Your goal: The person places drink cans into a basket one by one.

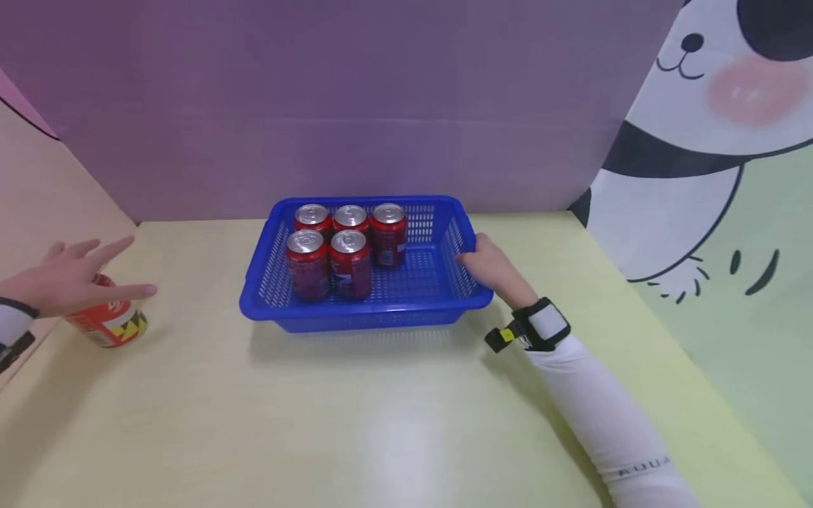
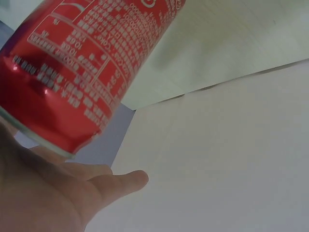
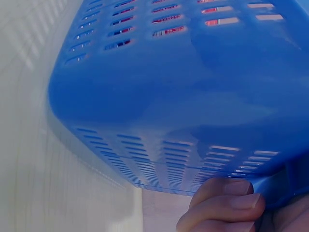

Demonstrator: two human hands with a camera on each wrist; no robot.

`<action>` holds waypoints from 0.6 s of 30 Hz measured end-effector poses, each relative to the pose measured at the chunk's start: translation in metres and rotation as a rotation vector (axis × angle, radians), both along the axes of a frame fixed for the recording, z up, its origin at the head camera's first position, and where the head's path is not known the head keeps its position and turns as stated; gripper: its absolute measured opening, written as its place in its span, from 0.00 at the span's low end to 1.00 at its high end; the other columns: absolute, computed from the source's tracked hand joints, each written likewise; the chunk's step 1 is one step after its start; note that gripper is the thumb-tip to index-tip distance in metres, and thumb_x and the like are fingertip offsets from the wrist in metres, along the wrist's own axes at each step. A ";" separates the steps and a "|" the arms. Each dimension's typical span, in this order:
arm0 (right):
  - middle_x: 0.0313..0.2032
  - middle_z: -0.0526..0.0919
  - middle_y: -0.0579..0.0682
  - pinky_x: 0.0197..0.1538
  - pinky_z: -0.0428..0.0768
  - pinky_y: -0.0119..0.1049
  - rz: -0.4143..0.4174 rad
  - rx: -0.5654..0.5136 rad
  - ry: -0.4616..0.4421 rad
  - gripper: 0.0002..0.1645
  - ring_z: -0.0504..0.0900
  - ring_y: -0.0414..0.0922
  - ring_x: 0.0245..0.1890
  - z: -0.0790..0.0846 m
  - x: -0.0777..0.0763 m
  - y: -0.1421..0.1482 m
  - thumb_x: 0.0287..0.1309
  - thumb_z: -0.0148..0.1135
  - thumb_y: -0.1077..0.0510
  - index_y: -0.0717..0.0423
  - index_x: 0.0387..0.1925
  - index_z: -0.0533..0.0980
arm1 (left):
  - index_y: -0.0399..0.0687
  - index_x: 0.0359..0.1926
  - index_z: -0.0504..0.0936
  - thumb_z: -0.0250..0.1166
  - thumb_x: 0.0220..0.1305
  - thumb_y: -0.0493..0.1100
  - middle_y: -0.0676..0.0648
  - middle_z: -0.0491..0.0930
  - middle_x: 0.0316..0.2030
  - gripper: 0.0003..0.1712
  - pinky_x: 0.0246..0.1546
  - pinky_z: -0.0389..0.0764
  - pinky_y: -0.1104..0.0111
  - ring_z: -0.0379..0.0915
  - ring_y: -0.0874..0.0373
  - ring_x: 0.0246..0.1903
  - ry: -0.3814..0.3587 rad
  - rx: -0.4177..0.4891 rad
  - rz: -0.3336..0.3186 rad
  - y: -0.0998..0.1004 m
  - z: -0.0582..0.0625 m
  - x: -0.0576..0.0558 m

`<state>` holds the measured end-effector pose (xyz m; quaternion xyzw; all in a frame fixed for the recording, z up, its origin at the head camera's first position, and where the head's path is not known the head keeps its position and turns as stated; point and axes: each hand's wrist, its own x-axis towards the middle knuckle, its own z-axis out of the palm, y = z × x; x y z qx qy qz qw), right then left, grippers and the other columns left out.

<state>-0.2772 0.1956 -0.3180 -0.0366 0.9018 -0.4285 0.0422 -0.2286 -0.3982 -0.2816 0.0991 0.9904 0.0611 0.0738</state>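
My left hand (image 1: 71, 283) is at the left of the table, thumb and fingers stretched out and spread. Just under it stands a red drink can (image 1: 109, 326), partly hidden by the hand; in the left wrist view the can (image 2: 87, 72) looms close beside the palm, and I cannot tell whether they touch. My right hand (image 1: 497, 269) grips the right rim of a blue plastic basket (image 1: 381, 308). The right wrist view shows its curled fingers (image 3: 222, 205) under the rim. Inside the basket several red cans (image 1: 351, 271) stand upright towards the left.
The basket stands on a pale wooden table (image 1: 305, 423), close to the purple back panel (image 1: 368, 106). A light side wall (image 1: 44, 183) rises at the left, near my left hand. To the right is a panel with a cartoon animal (image 1: 673, 219).
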 end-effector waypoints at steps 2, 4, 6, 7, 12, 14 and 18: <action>0.51 0.72 0.69 0.51 0.78 0.54 0.000 -0.005 0.001 0.28 0.76 0.62 0.49 0.000 -0.001 -0.005 0.64 0.52 0.62 0.75 0.60 0.60 | 0.31 0.74 0.35 0.62 0.61 0.66 0.13 0.46 0.63 0.64 0.60 0.22 0.34 0.35 0.18 0.62 -0.003 0.003 0.006 -0.005 -0.001 0.004; 0.51 0.72 0.69 0.51 0.78 0.55 -0.007 -0.006 -0.001 0.28 0.76 0.62 0.49 0.000 -0.001 -0.007 0.63 0.52 0.62 0.74 0.60 0.60 | 0.32 0.74 0.32 0.62 0.61 0.67 0.12 0.43 0.63 0.65 0.59 0.23 0.32 0.33 0.17 0.63 -0.012 0.008 0.020 -0.006 -0.003 0.005; 0.51 0.73 0.68 0.51 0.78 0.55 -0.009 -0.009 -0.003 0.28 0.76 0.61 0.49 0.002 -0.001 -0.007 0.63 0.52 0.62 0.74 0.60 0.60 | 0.33 0.74 0.31 0.63 0.60 0.67 0.10 0.42 0.62 0.67 0.58 0.26 0.30 0.32 0.16 0.62 -0.016 0.013 0.032 -0.007 -0.004 0.004; 0.51 0.72 0.68 0.51 0.78 0.55 -0.008 -0.009 -0.005 0.28 0.76 0.61 0.49 0.002 -0.001 -0.007 0.63 0.52 0.62 0.74 0.60 0.60 | 0.32 0.74 0.30 0.63 0.59 0.67 0.10 0.42 0.61 0.67 0.58 0.30 0.28 0.34 0.16 0.61 -0.019 0.012 0.042 -0.007 -0.005 0.004; 0.50 0.73 0.68 0.50 0.78 0.53 -0.013 0.002 0.001 0.27 0.76 0.60 0.48 0.001 -0.002 -0.005 0.64 0.52 0.61 0.74 0.59 0.61 | 0.29 0.73 0.31 0.70 0.53 0.67 0.12 0.54 0.55 0.73 0.47 0.64 0.29 0.61 0.21 0.48 -0.033 -0.010 0.075 -0.006 -0.007 0.002; 0.50 0.73 0.68 0.50 0.78 0.53 -0.013 -0.002 -0.004 0.27 0.76 0.60 0.48 0.001 -0.002 -0.005 0.64 0.52 0.61 0.73 0.59 0.61 | 0.28 0.73 0.36 0.74 0.47 0.67 0.12 0.57 0.51 0.75 0.40 0.73 0.34 0.66 0.26 0.41 -0.044 -0.017 0.072 -0.006 -0.008 0.001; 0.49 0.73 0.68 0.50 0.79 0.53 -0.012 -0.005 -0.008 0.26 0.77 0.61 0.48 -0.001 -0.003 -0.005 0.64 0.52 0.61 0.73 0.59 0.61 | 0.28 0.65 0.60 0.81 0.35 0.62 0.22 0.69 0.41 0.65 0.30 0.80 0.49 0.70 0.37 0.34 -0.069 -0.009 0.059 -0.011 -0.011 -0.003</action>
